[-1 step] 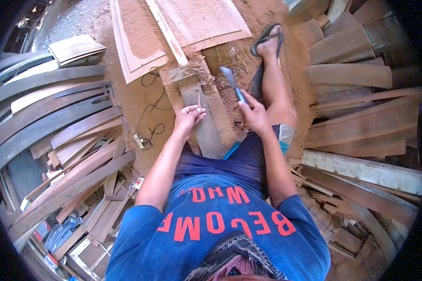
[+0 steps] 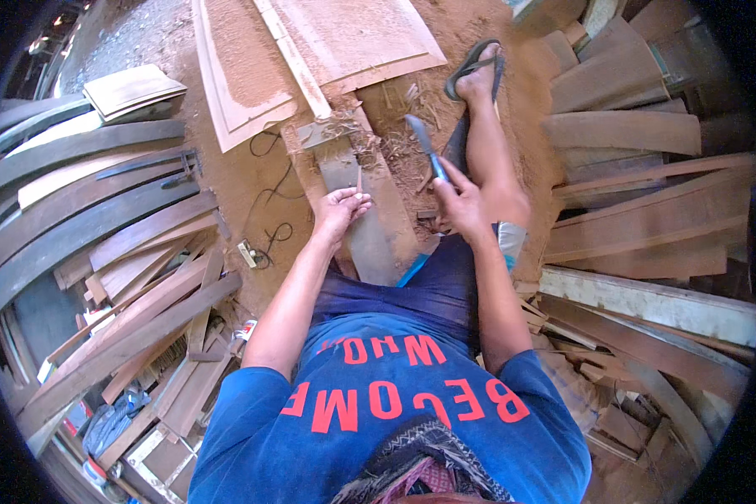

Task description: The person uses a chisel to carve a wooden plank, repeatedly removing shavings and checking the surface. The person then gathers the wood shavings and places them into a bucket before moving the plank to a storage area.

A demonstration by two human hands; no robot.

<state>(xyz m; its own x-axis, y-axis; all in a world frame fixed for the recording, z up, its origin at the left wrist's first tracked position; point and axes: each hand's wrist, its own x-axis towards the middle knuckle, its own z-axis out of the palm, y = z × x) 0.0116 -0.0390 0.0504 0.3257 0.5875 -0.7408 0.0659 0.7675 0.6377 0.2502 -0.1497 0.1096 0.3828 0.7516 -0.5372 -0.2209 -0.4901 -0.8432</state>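
My left hand point(image 2: 338, 212) is closed in a pinch round a short, thin wooden stick point(image 2: 359, 179), which points up away from me. Under it lies a long grey board point(image 2: 375, 248), set between my legs. To the right, my right hand point(image 2: 464, 202) grips a knife point(image 2: 420, 134) by its blue handle, the blade slanting up and to the left, apart from the stick. Curled wood shavings point(image 2: 341, 126) are heaped at the board's far end, by a flat metal-grey piece point(image 2: 312, 136).
Large dusty panels point(image 2: 357, 42) lie ahead, a narrow strip point(image 2: 298, 63) between them. Curved planks point(image 2: 84, 143) are stacked on the left, more boards point(image 2: 647, 218) on the right. A dark cord point(image 2: 277, 189) runs over the dusty ground to a small pale block point(image 2: 247, 254). My sandalled foot point(image 2: 477, 80) is outstretched.
The knife and my right hand have shifted slightly right, and the blade stands a little more upright. My left hand still pinches the stick, almost in the same place.
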